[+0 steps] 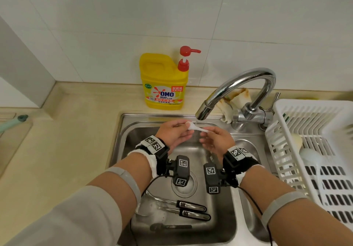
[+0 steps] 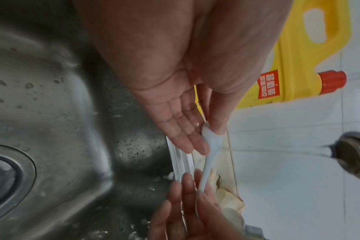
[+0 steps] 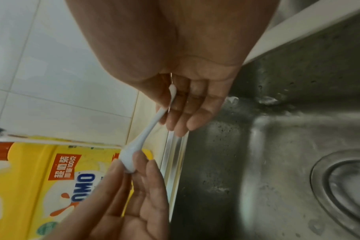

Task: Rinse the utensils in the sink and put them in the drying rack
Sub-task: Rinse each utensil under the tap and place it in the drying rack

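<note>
Both hands hold a small white spoon under the faucet spout, where a thin stream of water falls over the steel sink. My left hand pinches the spoon's bowl between thumb and fingers. My right hand pinches the handle end. On the sink floor lie two metal utensils with black handles and a dark spoon, amid some foam. The white drying rack stands to the right and holds a white utensil.
A yellow detergent bottle with a red pump stands on the counter behind the sink. A crumpled cloth lies behind the faucet. The drain sits mid-sink under the wrist cameras. A green-handled item lies at the far left.
</note>
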Motion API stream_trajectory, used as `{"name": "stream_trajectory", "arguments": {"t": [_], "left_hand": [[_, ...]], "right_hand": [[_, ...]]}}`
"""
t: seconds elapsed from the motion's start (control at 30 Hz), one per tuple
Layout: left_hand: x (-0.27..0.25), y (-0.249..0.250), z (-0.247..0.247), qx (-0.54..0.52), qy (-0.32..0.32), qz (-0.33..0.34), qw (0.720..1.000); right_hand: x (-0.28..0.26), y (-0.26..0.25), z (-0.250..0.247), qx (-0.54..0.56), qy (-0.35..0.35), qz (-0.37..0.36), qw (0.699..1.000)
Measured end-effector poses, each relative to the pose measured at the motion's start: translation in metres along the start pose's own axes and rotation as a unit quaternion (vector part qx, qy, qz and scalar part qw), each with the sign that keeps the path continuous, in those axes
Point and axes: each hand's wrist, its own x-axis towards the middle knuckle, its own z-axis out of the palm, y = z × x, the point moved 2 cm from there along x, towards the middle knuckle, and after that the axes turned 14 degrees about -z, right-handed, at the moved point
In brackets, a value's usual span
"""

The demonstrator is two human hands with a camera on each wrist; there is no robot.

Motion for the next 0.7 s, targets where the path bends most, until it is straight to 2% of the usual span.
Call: {"name": "stream_trajectory", "arguments": {"t": [0.07, 0.13, 0.27, 0.4, 0.57, 0.63, 0.7], "left_hand": [[0.001, -0.001, 0.007, 0.023, -0.002, 0.0, 1.0], [0.001, 0.0, 0.012, 0.042, -0.004, 0.002, 0.999], [-0.004, 0.003, 0.016, 0.069, 0.006, 0.004, 0.998], [-0.013, 0.002, 0.007, 0.115, 0.052, 0.016, 0.992], [-0.029, -0.011, 0.003, 0.145, 0.064, -0.022, 0.987], [-0.034, -0.018, 0.006, 0.222, 0.085, -0.026, 0.971], [-0.038, -0.025, 0.011, 0.336, 0.102, -0.006, 0.936]], "right_hand": [[0.002, 0.0, -0.008, -0.144, -0.033, -0.058, 0.987], [-0.001, -0.004, -0.012, -0.263, -0.08, -0.111, 0.955], [-0.011, -0.012, -0.004, -0.29, -0.1, -0.157, 0.939], [-0.017, -0.011, 0.004, -0.326, -0.121, -0.192, 0.918], [-0.032, -0.009, 0.002, -0.345, -0.126, -0.206, 0.907], [-0.038, -0.013, -0.007, -0.362, -0.129, -0.195, 0.902], [-0.045, -0.023, -0.019, -0.354, -0.146, -0.181, 0.906]]}}
